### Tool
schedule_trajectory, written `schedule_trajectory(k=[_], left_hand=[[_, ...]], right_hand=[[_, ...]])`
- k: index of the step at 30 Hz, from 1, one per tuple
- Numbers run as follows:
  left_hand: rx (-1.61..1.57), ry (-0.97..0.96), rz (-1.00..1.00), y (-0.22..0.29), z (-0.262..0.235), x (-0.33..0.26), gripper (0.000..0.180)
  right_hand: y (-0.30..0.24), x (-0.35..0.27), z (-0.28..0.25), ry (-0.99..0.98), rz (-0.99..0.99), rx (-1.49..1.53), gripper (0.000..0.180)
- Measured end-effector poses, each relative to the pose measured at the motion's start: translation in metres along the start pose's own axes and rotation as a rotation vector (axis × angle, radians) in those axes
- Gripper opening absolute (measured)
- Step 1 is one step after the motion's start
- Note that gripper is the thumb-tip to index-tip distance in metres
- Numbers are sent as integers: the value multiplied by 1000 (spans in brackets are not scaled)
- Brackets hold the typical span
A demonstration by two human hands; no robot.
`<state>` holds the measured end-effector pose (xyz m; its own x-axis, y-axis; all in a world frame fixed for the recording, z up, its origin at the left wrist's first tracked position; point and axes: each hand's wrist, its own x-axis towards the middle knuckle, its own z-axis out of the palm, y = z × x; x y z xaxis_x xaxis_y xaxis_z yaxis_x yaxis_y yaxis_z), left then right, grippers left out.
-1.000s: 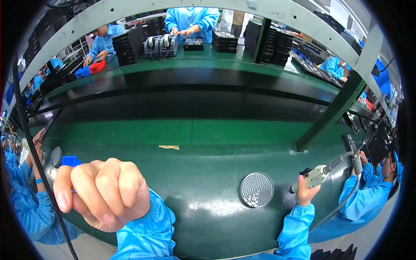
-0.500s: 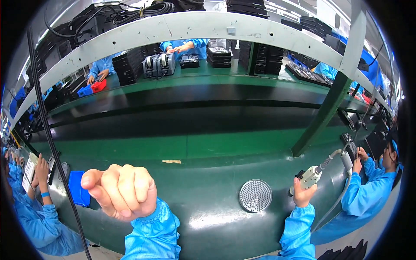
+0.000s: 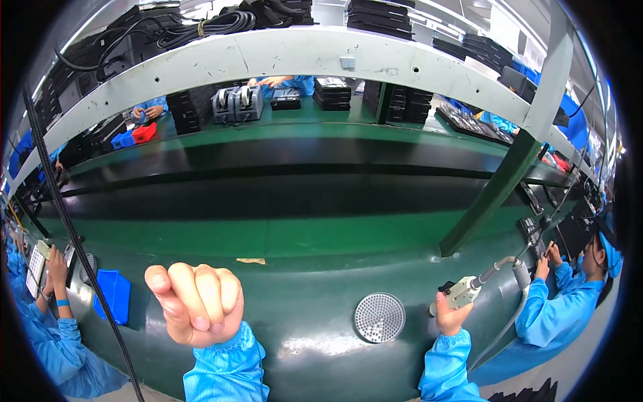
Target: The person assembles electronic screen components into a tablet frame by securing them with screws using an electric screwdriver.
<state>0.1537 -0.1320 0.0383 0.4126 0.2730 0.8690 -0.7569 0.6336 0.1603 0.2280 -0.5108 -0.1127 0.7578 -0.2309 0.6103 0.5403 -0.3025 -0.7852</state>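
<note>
My left hand [image 3: 199, 303] is raised over the near left of the green bench [image 3: 301, 301], its fingers curled into a closed fist. Whatever lies inside those fingers, if anything, is hidden. On the right, my right hand [image 3: 451, 317] grips a pale electric screwdriver [image 3: 463, 293] lying sideways, with a cable running from its upper end. Between my hands, closer to the right one, sits a round grey dimpled screw tray [image 3: 380, 317]. A blue plastic bin [image 3: 114, 296] stands left of my left hand.
A black cable [image 3: 67, 208] hangs down the left side. A green post [image 3: 485, 201] rises at right to a white beam [image 3: 288, 53] overhead. A brownish strip [image 3: 250, 260] lies mid-bench. Co-workers in blue sit at left [image 3: 60, 335] and right [image 3: 559, 301]; others work across the dark belt [image 3: 281, 191].
The view has shifted, so bench things appear further left. My left hand has turned a little, its fingers still curled. My right hand keeps its grip on the electric screwdriver.
</note>
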Motion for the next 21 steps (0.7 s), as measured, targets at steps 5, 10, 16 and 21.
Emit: schedule_trajectory(k=[5, 10, 16, 21], left_hand=[[52, -26, 8, -2, 11, -7, 29], [16, 2, 10, 3, 20, -14, 35], [2, -111, -157, -5, 34, -13, 25], [255, -101, -262, -26, 59, -23, 23]], right_hand=[[-4, 8, 8, -133, 69, 9, 33], [4, 9, 10, -21, 52, -98, 50], [-22, -8, 5, 87, -33, -105, 47], [-77, -49, 9, -81, -355, -242, 20]])
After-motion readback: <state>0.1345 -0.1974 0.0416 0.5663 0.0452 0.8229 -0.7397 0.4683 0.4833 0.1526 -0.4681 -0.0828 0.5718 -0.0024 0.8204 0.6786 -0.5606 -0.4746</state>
